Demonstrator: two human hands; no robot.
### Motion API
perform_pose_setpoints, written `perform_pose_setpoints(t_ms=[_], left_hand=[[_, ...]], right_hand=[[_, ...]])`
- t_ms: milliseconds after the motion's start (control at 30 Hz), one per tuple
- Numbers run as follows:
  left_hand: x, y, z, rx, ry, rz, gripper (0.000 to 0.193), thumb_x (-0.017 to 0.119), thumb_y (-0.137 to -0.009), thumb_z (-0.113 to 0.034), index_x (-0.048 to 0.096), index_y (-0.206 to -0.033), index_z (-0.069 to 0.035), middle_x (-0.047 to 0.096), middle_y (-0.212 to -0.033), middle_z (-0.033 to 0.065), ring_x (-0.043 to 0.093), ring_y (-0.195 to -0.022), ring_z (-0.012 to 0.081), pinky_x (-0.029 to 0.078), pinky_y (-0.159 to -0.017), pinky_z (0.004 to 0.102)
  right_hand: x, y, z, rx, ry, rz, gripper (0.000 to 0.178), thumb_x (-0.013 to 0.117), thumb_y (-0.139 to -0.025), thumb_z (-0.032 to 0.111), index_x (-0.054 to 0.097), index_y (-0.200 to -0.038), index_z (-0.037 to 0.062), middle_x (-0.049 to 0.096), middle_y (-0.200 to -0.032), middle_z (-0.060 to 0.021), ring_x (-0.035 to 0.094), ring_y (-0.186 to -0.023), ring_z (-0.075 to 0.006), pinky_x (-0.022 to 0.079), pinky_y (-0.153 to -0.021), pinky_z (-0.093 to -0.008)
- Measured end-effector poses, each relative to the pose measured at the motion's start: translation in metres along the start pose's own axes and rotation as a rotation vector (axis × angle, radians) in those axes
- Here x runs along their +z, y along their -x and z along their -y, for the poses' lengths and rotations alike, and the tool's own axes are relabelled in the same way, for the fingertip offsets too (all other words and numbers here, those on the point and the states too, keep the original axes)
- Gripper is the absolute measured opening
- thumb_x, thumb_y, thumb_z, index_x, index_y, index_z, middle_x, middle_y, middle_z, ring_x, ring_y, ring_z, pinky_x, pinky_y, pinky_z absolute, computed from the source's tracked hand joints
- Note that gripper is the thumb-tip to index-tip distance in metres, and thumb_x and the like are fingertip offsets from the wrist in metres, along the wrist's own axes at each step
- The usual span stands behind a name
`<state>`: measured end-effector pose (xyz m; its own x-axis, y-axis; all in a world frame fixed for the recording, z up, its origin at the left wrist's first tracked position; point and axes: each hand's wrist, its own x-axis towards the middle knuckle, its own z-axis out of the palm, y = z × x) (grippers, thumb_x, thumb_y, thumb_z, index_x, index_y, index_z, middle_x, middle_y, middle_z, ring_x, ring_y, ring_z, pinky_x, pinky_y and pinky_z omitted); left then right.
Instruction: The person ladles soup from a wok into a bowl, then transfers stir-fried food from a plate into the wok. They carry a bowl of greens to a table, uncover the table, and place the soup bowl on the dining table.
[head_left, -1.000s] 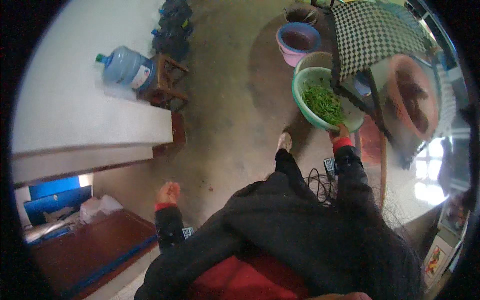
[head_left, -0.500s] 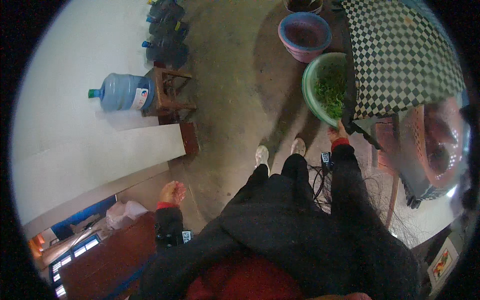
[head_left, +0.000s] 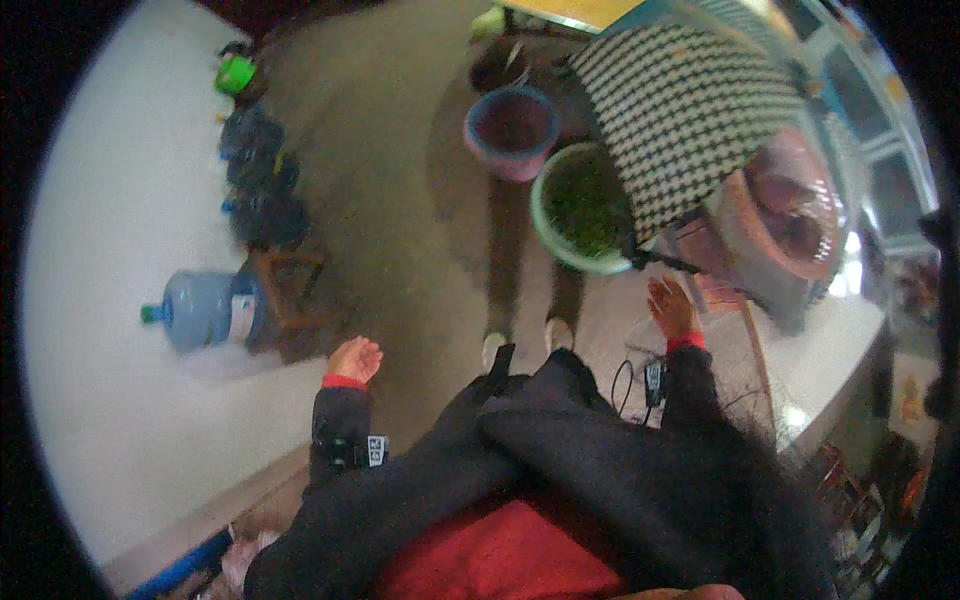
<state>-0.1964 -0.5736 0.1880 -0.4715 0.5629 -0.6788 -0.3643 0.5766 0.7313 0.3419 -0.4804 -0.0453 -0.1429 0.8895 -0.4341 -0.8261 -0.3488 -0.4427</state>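
My left hand point(head_left: 355, 359) hangs out in front of me at the left, its fingers loosely bent but apart, with nothing seen in it. My right hand point(head_left: 672, 308) is at the right, fingers spread and empty. It is nearest to a pale green basin point(head_left: 546, 232), which holds green leaves point(head_left: 592, 205), and does not touch it. The edge of a black-and-white checked cloth point(head_left: 680, 115) overhangs the basin's right side and hides part of it. Blur softens the finger outlines.
Beyond the green basin stands a pink tub with a blue rim point(head_left: 480, 148), then a dark bucket point(head_left: 498, 68). A large blue water bottle point(head_left: 205, 310) lies on a wooden stool point(head_left: 292, 290) by the left wall. At the right is a pink basket point(head_left: 745, 215).
My right hand has come away from the green basin's edge, and its fingers have spread. The view has shifted, with the tubs and stool now farther left. My left hand stays out in front.
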Motion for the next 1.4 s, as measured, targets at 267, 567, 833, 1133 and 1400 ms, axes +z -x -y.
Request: perform_pose_setpoints(t_ms=[267, 567, 833, 1133, 1400], left_hand=[[0.011, -0.045, -0.051, 0.053, 0.008, 0.256, 0.012, 0.053, -0.079, -0.018, 0.05, -0.081, -0.006, 0.057, -0.072, 0.0088, 0.057, -0.062, 0.0207, 0.048, -0.053, 0.0307], [-0.071, -0.074, -0.077, 0.044, 0.241, 0.249, 0.014, 0.054, -0.078, -0.018, 0.051, -0.076, -0.004, 0.058, -0.069, 0.01, 0.057, -0.06, 0.0223, 0.049, -0.051, 0.0305], [-0.067, -0.085, -0.095, 0.041, 0.262, 0.231, 0.011, 0.055, -0.077, -0.015, 0.052, -0.077, -0.004, 0.058, -0.069, 0.0106, 0.057, -0.059, 0.0229, 0.048, -0.049, 0.0308], [-0.001, -0.122, -0.159, 0.006, 0.274, 0.169, 0.014, 0.054, -0.078, -0.018, 0.051, -0.078, -0.004, 0.057, -0.066, 0.0114, 0.057, -0.059, 0.022, 0.048, -0.048, 0.0303], [0.021, -0.236, -0.184, 0.033, 0.194, 0.248, 0.014, 0.053, -0.079, -0.019, 0.051, -0.076, -0.005, 0.057, -0.069, 0.0102, 0.056, -0.059, 0.0221, 0.049, -0.05, 0.0306]], right_hand=[[0.107, 0.021, 0.03, -0.05, -0.063, -0.248, 0.031, 0.055, -0.077, 0.03, 0.052, -0.1, 0.0095, 0.055, -0.098, -0.0089, 0.049, -0.095, -0.0202, 0.037, -0.081, -0.0341], [0.202, 0.028, 0.072, -0.488, 1.288, -0.55, 0.048, 0.056, -0.071, 0.044, 0.056, -0.069, -0.004, 0.058, -0.071, -0.0175, 0.057, -0.065, -0.027, 0.044, -0.056, -0.0338], [0.225, -0.025, 0.076, -0.626, 1.787, -1.007, 0.049, 0.047, -0.071, 0.05, 0.06, -0.071, 0.0024, 0.057, -0.075, -0.0204, 0.056, -0.075, -0.0345, 0.044, -0.065, -0.0396], [0.236, 0.024, 0.127, -1.24, 1.527, -1.138, 0.021, 0.047, -0.077, 0.02, 0.047, -0.062, 0.0059, 0.051, -0.06, -0.0134, 0.051, -0.055, -0.03, 0.04, -0.05, -0.0357], [0.227, -0.01, 0.182, -1.796, 1.679, -1.205, 0.017, 0.049, -0.078, 0.016, 0.052, -0.071, 0.001, 0.051, -0.06, -0.0124, 0.05, -0.054, -0.0283, 0.041, -0.048, -0.0351]])
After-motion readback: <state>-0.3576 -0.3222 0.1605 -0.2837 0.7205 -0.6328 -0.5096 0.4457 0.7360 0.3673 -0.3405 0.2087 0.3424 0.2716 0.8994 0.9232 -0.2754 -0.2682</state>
